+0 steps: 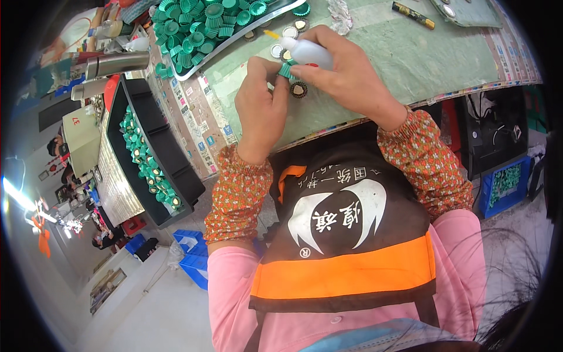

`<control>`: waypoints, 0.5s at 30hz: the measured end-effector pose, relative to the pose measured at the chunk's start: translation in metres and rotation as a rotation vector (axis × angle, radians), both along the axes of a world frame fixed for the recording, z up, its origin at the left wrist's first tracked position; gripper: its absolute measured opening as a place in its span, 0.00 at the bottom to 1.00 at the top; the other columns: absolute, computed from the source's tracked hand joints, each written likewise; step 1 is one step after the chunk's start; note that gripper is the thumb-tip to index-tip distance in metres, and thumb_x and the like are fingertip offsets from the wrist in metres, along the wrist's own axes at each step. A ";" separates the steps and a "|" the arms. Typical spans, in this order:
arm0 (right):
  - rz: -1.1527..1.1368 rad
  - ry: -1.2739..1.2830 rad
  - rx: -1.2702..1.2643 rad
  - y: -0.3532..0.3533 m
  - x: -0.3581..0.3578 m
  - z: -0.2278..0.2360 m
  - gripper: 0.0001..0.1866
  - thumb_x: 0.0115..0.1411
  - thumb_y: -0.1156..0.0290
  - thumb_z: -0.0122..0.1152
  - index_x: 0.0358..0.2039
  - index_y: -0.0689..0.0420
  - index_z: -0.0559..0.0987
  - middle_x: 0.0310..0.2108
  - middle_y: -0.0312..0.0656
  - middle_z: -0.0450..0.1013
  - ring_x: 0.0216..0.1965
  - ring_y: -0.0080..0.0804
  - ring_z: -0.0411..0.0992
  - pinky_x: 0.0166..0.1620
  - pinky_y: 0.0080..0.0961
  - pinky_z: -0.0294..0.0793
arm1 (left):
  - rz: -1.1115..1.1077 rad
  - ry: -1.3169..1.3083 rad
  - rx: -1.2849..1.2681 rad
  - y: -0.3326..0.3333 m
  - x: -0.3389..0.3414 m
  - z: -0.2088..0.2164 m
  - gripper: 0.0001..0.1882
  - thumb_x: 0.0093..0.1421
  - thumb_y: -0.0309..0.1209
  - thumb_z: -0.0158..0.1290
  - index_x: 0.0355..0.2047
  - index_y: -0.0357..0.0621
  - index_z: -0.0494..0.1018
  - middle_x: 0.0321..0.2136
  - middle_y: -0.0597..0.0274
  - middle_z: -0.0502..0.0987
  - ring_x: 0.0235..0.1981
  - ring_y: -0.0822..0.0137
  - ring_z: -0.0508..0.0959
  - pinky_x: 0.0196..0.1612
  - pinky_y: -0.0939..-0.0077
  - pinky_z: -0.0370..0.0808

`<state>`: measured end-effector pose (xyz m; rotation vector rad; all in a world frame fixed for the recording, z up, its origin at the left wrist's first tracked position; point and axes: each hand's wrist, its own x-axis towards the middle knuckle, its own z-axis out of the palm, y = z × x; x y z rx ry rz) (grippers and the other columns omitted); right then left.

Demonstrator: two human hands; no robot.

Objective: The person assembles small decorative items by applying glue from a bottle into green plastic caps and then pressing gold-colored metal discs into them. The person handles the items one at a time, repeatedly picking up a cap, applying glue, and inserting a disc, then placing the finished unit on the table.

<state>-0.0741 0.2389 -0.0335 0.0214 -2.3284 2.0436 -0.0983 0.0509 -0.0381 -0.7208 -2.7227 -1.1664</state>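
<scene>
My left hand (261, 105) pinches a small green fluted cup (286, 71) between thumb and forefinger above the table. In my right hand (352, 76) lies a white squeeze bottle (312, 54), gripped on its side with its yellow tip (270, 34) pointing to the upper left. The right thumb tip comes close to the green cup; whether it touches cannot be told. Just below the cup, on the table, sits a dark round scalloped piece (299, 90) with a pale centre. Several similar round pieces (301, 24) lie beyond the fingers, partly hidden by the bottle.
A tray (234, 32) heaped with green fluted cups (199, 23) stands at the far left of the green-topped table (422, 64). A black bin (170, 129) of green pieces is at left. A black-and-gold marker (413, 16) lies far right; a blue crate (505, 185) sits below.
</scene>
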 end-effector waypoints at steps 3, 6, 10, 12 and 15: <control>0.083 -0.030 -0.116 0.001 -0.005 -0.006 0.20 0.58 0.66 0.72 0.46 0.59 0.75 0.35 0.36 0.76 0.34 0.22 0.73 0.37 0.23 0.75 | 0.039 -0.257 0.168 -0.003 0.009 0.010 0.04 0.67 0.20 0.51 0.41 0.39 0.68 0.31 0.60 0.78 0.31 0.75 0.80 0.30 0.80 0.76; 0.136 -0.235 -0.257 0.003 -0.001 0.002 0.20 0.56 0.67 0.74 0.44 0.58 0.75 0.33 0.37 0.75 0.27 0.18 0.72 0.29 0.19 0.74 | 0.025 -0.549 0.448 -0.010 0.014 0.004 0.04 0.68 0.20 0.50 0.42 0.39 0.68 0.33 0.61 0.78 0.31 0.76 0.80 0.30 0.82 0.77; 0.073 -0.198 -0.165 -0.009 0.005 -0.001 0.19 0.54 0.68 0.73 0.43 0.58 0.74 0.31 0.37 0.74 0.23 0.17 0.70 0.24 0.18 0.72 | 0.043 -0.459 0.374 -0.013 0.025 -0.007 0.04 0.69 0.21 0.50 0.42 0.39 0.68 0.34 0.61 0.77 0.31 0.75 0.79 0.31 0.81 0.78; 0.064 -0.209 -0.165 -0.012 0.007 0.000 0.19 0.54 0.70 0.71 0.43 0.58 0.74 0.31 0.38 0.74 0.22 0.18 0.70 0.24 0.19 0.72 | 0.036 -0.438 0.417 -0.016 0.029 -0.011 0.03 0.69 0.21 0.51 0.42 0.38 0.68 0.33 0.61 0.78 0.31 0.74 0.80 0.32 0.81 0.78; 0.037 -0.114 -0.098 -0.014 0.009 -0.012 0.19 0.52 0.71 0.69 0.43 0.58 0.74 0.31 0.38 0.73 0.22 0.19 0.71 0.24 0.20 0.74 | 0.040 -0.301 0.146 -0.017 0.033 -0.005 0.03 0.70 0.21 0.50 0.41 0.37 0.68 0.34 0.58 0.79 0.30 0.73 0.80 0.33 0.80 0.79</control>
